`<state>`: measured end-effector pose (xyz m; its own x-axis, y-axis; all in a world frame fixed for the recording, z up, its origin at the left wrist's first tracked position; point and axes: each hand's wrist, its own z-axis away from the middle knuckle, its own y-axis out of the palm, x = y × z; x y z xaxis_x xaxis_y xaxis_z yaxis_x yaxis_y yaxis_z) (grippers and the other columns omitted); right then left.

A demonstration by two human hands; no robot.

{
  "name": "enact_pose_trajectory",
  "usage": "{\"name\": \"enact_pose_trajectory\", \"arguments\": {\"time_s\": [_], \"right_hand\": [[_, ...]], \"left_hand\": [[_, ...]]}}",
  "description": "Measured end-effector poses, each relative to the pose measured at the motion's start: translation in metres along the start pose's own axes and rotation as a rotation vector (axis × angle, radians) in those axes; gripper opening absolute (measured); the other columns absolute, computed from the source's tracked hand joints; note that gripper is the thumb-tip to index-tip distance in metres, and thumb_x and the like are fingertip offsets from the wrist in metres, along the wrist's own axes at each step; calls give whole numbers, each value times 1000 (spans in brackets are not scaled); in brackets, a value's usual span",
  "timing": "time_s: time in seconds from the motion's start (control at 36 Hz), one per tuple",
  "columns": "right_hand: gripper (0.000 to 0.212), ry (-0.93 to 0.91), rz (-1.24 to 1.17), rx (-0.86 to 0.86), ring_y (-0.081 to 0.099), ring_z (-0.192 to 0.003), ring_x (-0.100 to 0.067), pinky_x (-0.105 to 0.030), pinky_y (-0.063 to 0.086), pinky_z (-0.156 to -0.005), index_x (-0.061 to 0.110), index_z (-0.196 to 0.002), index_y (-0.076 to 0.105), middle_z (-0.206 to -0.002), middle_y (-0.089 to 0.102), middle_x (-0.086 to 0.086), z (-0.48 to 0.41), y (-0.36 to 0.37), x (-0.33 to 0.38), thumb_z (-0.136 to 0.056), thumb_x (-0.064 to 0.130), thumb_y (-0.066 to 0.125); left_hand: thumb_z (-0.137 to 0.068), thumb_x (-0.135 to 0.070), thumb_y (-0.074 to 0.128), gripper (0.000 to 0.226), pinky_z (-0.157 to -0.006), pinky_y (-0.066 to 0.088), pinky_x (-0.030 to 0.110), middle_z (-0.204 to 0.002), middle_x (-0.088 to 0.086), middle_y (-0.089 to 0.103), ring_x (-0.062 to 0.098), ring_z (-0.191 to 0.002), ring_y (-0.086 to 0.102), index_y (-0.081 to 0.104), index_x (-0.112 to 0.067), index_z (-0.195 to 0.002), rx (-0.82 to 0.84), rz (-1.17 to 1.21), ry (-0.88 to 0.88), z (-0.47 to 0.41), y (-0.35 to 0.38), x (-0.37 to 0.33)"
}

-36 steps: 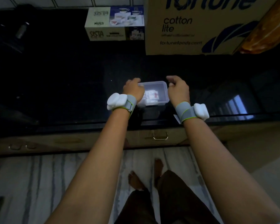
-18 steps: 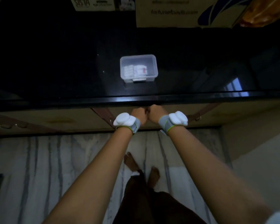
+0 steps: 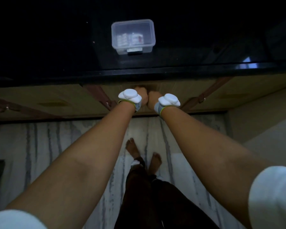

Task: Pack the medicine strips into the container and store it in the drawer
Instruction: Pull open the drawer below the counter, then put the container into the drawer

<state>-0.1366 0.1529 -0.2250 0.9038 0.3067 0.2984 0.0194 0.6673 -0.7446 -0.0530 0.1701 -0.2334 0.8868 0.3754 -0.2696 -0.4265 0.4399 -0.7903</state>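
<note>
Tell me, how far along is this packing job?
Done: the medicine strips sit inside the lidded container on the dark counter. In hand: the left hand and right hand are closed at the drawer front below. Left: opening it and putting the container inside.

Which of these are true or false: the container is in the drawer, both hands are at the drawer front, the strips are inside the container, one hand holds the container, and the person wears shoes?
1. The container is in the drawer. False: it sits on the black countertop.
2. The left hand and right hand are side by side at the drawer front. True.
3. Medicine strips lie inside the container. True.
4. One hand holds the container. False: both are below the counter edge, away from it.
5. The person wears shoes. False: the feet are bare.
</note>
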Motion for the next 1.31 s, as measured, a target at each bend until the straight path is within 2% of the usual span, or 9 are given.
{"name": "enact_pose_trajectory", "arguments": {"time_s": [0.44, 0.58, 0.78, 0.86, 0.92, 0.97, 1.03, 1.11, 1.31], "right_hand": [[33, -17, 106, 202, 58, -122, -31, -36, 45, -99, 4, -123, 61, -133, 60, -16, 107, 61, -23, -98, 16, 43], [34, -25, 129, 228, 57, -123, -32, -36, 45, -99, 3, -124, 60, -134, 59, -16, 108, 52, -17, -97, 15, 44], [37, -7, 152, 438, 55, -127, -29, -33, 42, -103, 0, -130, 55, -138, 56, -17, 103, 8, 2, -95, 10, 50], [27, -13, 27, 402, 68, -107, -31, -32, 54, -86, -2, -113, 67, -122, 66, -20, 91, -37, 17, -91, 7, 54], [22, -9, -134, 245, 70, -75, -32, -33, 56, -63, -3, -93, 71, -108, 70, -22, 80, -64, 26, -91, 7, 51], [30, -7, -192, -46, 70, -82, -36, -38, 56, -71, -2, -98, 70, -110, 70, -22, 63, -92, 31, -91, 17, 49], [35, 30, -234, -335, 65, -105, -39, -37, 52, -87, 1, -109, 68, -117, 67, -23, 49, -118, 32, -90, 21, 45], [38, 83, -354, -525, 59, -116, -39, -35, 48, -91, 3, -117, 62, -125, 62, -23, 26, -146, 33, -93, 23, 39], [46, 124, -542, -355, 47, -131, -35, -32, 38, -101, -2, -135, 43, -142, 48, -22, -20, -154, 47, -100, 26, 31]], "left_hand": [[-96, -14, 39, 34, -75, 45, 31, -120, 22, 65, 34, -110, 63, 64, 1, -113, 203, 34, -37, 109, 74, -15], [-95, -10, 42, 34, -55, 35, 21, -121, 20, 66, 34, -110, 64, 45, -13, -61, 283, 82, -125, 109, 62, -18], [-91, -3, 51, 27, -57, 53, 21, -108, 24, 72, 17, -67, 65, 63, 9, -111, 508, 260, -190, 104, 17, -21], [-96, -7, 42, 31, -40, 47, 13, -56, 9, 74, 8, -30, 59, 68, 0, -80, 477, 381, -218, 97, -31, -22], [-94, -12, 41, 36, -38, 43, 13, -58, 4, 71, 8, -25, 55, 63, -6, -66, 269, 476, -208, 89, -63, -20], [-91, -16, 45, 32, -41, 48, 16, -82, 9, 73, 17, -42, 63, 72, -4, -81, -21, 489, -176, 77, -97, -14], [-89, -21, 47, 31, -66, 60, 28, -99, 14, 74, 32, -77, 71, 74, -6, -97, -324, 424, -175, 62, -123, -6], [-92, -26, 44, 35, -88, 51, 37, -118, 18, 67, 37, -109, 62, 67, -9, -111, -626, 382, -217, 42, -149, 7], [-94, -28, 45, 57, -108, 34, 35, -149, 20, 39, 35, -137, 39, 32, -1, -143, -443, 519, -337, -7, -161, 14]]}}
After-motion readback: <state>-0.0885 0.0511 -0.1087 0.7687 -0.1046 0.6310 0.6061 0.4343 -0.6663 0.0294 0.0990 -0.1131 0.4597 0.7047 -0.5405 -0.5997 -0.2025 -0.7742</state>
